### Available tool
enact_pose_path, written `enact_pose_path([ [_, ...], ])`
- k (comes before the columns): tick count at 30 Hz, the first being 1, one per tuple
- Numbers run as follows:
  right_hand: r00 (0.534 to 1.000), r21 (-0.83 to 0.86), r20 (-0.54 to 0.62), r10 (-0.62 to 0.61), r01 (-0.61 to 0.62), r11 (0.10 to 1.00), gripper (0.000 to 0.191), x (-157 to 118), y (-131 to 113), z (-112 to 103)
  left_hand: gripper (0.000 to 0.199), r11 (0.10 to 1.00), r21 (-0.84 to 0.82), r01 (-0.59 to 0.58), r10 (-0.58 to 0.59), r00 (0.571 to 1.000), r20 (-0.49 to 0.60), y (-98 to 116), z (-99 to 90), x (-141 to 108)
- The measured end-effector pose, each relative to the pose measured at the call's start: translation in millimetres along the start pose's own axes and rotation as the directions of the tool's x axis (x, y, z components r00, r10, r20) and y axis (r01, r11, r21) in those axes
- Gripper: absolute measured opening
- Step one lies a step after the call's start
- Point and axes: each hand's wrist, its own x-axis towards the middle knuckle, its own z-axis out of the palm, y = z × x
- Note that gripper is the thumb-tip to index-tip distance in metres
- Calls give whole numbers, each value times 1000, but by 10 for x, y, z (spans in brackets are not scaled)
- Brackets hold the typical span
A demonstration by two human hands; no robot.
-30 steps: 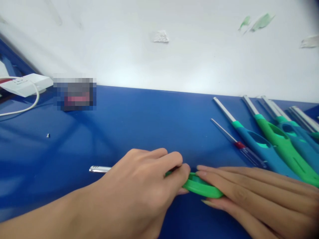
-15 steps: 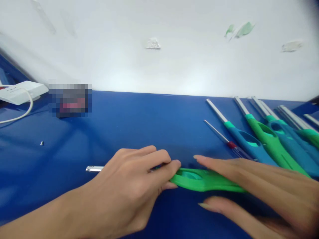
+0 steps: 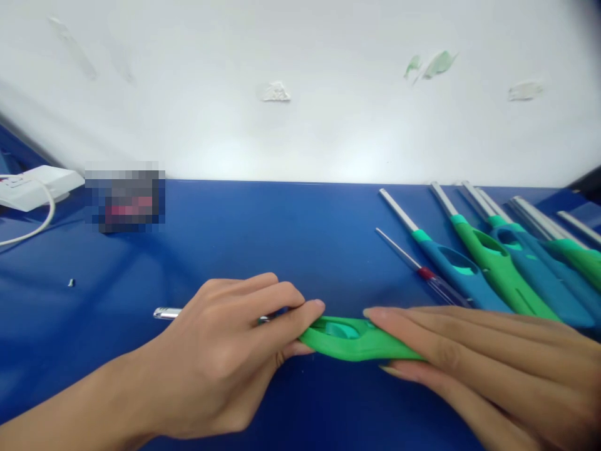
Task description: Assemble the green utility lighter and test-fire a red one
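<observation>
A long-neck gas lighter (image 3: 359,343) with a green handle and a teal trigger lies crosswise just over the blue table. My left hand (image 3: 225,354) is closed around its front part, thumb and forefinger pinching the handle near the neck. The silver tip of its metal tube sticks out beyond that hand; the rest of the tube is mostly covered. My right hand (image 3: 474,363) grips the rear of the handle, forefinger along the top and thumb below, hiding the handle's end.
At right lie several blue and green lighters (image 3: 500,254) in a row, tubes pointing away. Beside them is a screwdriver (image 3: 429,275) with a red-collared handle. A tiny screw (image 3: 71,283), a pixelated dark object (image 3: 129,200) and a white corded device (image 3: 40,186) are at left. A white wall (image 3: 328,138) stands behind.
My right hand was spread around the handle's rear, thumb and fingers apart; now it has closed on it. My left hand keeps its grip. The view has shifted slightly.
</observation>
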Motion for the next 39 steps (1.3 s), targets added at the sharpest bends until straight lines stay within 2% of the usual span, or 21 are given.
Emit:
enact_pose_path([
  [6,992,-67,22,126,-124,990,24,-67,-66,15,26,999,33,16,-16,1000,6,13,-1,17],
  [11,995,-102,6,102,-101,990,26,-7,-67,24,24,994,104,36,-33,999,-26,48,39,1],
  [16,995,-100,99,-31,41,994,31,43,35,54,26,985,167,48,-41,998,-40,84,27,-9],
  [20,991,-52,124,60,-54,997,34,-3,93,60,29,982,177,72,-62,996,-60,85,-25,14],
  [26,982,-57,160,101,-93,994,48,-191,202,76,33,971,213,109,-114,993,14,80,-79,29],
  [31,990,-35,69,123,-121,992,51,-291,256,152,31,979,153,135,-143,989,39,93,-125,49],
  [35,989,-31,48,138,-137,990,50,-292,250,208,30,987,97,131,-139,987,81,93,-128,20],
  [39,987,-45,63,151,-148,988,53,-371,295,170,34,992,91,93,-104,986,128,90,-84,-21],
])
